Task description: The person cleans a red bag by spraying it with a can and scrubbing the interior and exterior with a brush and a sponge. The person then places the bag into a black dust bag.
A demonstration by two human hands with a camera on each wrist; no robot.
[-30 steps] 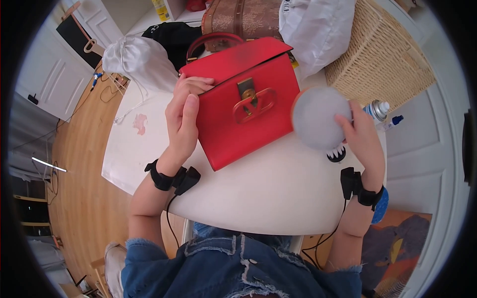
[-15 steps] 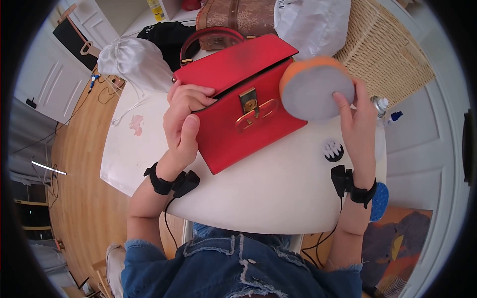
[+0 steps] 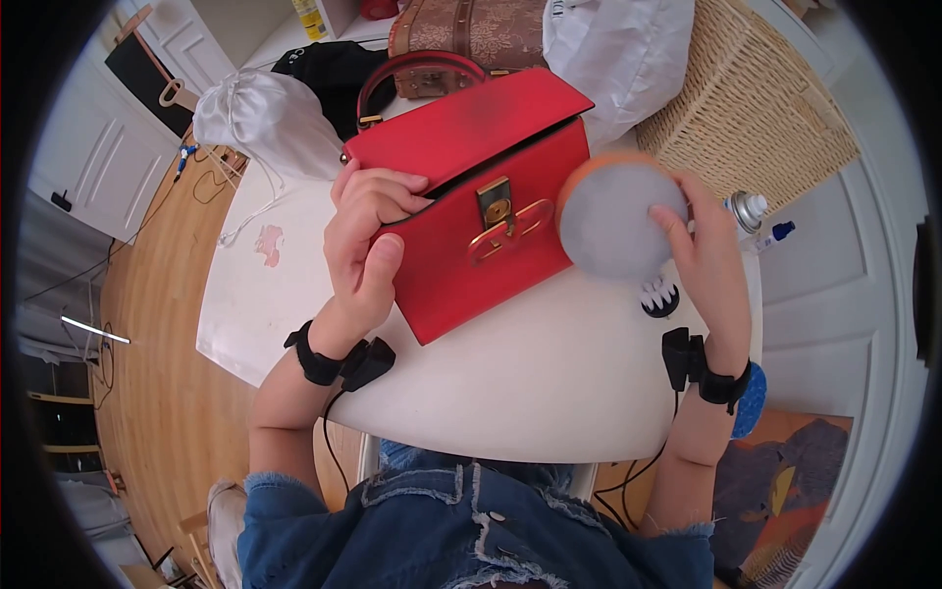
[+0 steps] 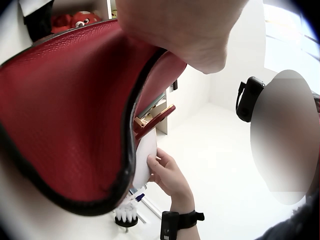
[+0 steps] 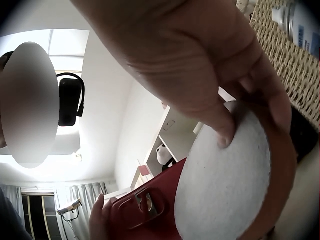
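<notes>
A red handbag [image 3: 446, 294] with a gold clasp and a V-shaped emblem stands tilted on the white table. My left hand [image 3: 361, 250] grips its left side, fingers at the flap edge and thumb on the front. A dark gap shows under the flap [image 3: 471, 128], which has a dusky smudge on top. My right hand [image 3: 711, 260] pinches a round pad [image 3: 620, 221] with a grey-white face and an orange back, beside the bag's right edge. In the right wrist view the thumb presses on the pad's pale face [image 5: 225, 175]. The left wrist view shows the bag's side panel [image 4: 70, 120].
A small brush [image 3: 659, 297] with white bristles lies below the pad. At the right are a spray can [image 3: 746, 208] and a wicker basket [image 3: 751, 108]. Behind stand a white drawstring bag [image 3: 265, 123], a brown patterned case [image 3: 471, 39] and a white cloth bag [image 3: 618, 59].
The pad rises from low at the bag's right side, then comes down a little again. The handbag has shifted slightly, and the gap under its flap is wider than a second ago.
</notes>
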